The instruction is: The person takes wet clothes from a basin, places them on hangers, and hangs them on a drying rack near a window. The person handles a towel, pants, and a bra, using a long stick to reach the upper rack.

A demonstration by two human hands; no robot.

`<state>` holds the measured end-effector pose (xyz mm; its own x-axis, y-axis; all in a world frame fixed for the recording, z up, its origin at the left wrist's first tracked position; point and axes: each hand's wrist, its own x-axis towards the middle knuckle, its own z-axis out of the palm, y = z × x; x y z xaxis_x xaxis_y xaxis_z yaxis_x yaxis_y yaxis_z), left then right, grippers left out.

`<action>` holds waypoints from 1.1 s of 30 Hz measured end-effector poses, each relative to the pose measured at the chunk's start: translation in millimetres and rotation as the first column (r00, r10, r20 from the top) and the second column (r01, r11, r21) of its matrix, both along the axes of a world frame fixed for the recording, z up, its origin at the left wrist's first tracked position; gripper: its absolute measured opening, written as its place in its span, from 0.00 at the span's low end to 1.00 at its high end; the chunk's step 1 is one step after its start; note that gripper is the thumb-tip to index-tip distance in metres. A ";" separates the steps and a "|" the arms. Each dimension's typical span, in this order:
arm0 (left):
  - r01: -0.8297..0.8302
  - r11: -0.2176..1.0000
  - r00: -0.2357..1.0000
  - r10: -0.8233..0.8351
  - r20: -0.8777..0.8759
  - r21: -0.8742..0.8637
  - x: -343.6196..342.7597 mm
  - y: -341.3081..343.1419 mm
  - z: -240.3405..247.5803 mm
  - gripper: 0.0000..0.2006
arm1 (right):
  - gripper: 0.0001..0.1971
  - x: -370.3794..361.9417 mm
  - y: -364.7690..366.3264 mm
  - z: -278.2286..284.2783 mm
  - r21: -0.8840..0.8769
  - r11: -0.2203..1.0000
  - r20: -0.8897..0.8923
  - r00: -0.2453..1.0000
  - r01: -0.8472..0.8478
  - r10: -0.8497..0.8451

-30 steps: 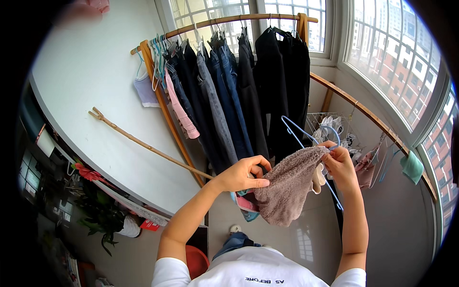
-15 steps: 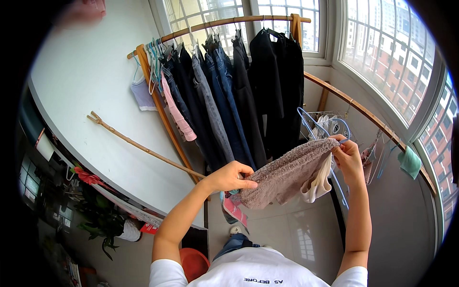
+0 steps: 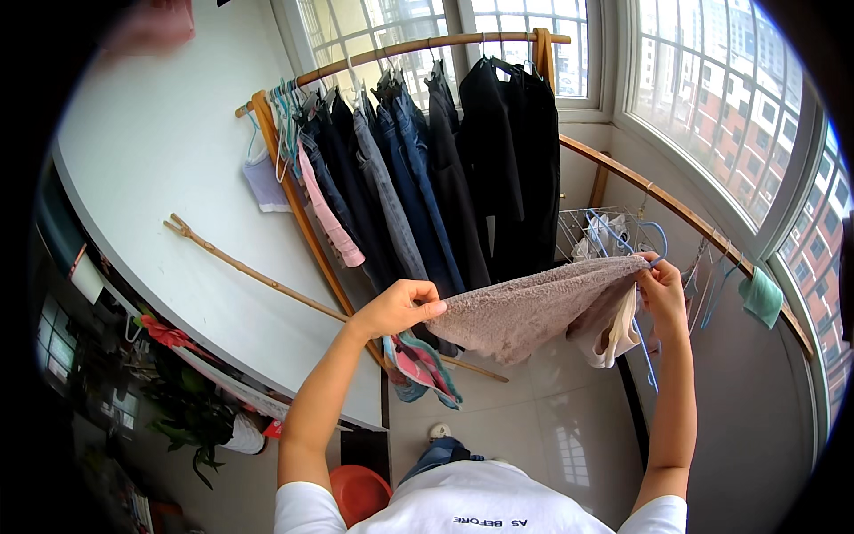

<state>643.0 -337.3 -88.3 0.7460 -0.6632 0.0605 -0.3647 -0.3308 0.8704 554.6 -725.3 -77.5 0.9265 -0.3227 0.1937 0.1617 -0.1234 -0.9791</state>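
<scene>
Between my hands a fluffy brown-grey cloth (image 3: 525, 303) is stretched out, its lower edge sagging. My left hand (image 3: 396, 310) pinches its left corner between thumb and fingers. A multicoloured pink and teal cloth (image 3: 422, 365) hangs just below that hand; whether the hand holds it too is hidden. My right hand (image 3: 663, 298) is closed on the other end of the brown cloth. Blue wire hangers (image 3: 656, 238) stick out beside the right hand's fingers, and one runs down behind it. A cream-coloured cloth (image 3: 614, 334) dangles under the right hand.
Ahead, a wooden rack (image 3: 294, 191) bears jeans (image 3: 414, 178), black garments (image 3: 511, 160) and a pink garment (image 3: 325, 205) on hangers. A forked stick (image 3: 258, 274) slants behind my left wrist. To the right runs a wooden rail (image 3: 667, 198) with a green cloth (image 3: 761, 298). A red basin (image 3: 358, 492) sits by my legs.
My hands have moved apart, the left one leftward and up, the right one slightly right. The brown cloth is pulled wider, and more of the multicoloured cloth shows.
</scene>
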 end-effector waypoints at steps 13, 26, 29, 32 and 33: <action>0.083 0.990 0.981 -0.062 -0.181 0.112 -4.2 -3.1 24.2 0.06 | 0.06 1.7 -18.9 -23.3 -0.016 1.000 0.028 1.000 0.002 -0.002; -0.123 0.806 0.829 -0.237 -0.506 -0.579 -20.5 -41.1 37.6 0.15 | 0.18 -8.5 -12.4 -39.1 -0.075 0.984 -0.118 0.981 -0.164 0.154; -0.099 0.837 0.886 -0.172 -0.431 -0.539 -23.1 -52.0 36.9 0.13 | 0.17 -13.0 -2.9 -34.2 -0.059 0.979 -0.114 0.976 -0.196 0.188; -0.121 0.889 0.928 -0.057 -0.369 -0.443 -28.1 -58.0 35.3 0.10 | 0.17 -15.1 11.6 -29.6 -0.062 0.972 -0.080 0.971 -0.229 0.223; -0.146 0.889 0.934 -0.022 -0.358 -0.434 -31.7 -61.2 37.6 0.09 | 0.16 -14.6 17.9 -28.5 -0.044 0.967 -0.071 0.966 -0.252 0.249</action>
<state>611.3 -398.5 -50.8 0.8130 -0.5778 0.0713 -0.0072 0.1124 0.9936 540.0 -707.4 -106.0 0.9875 -0.0695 0.1417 0.1311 -0.1384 -0.9817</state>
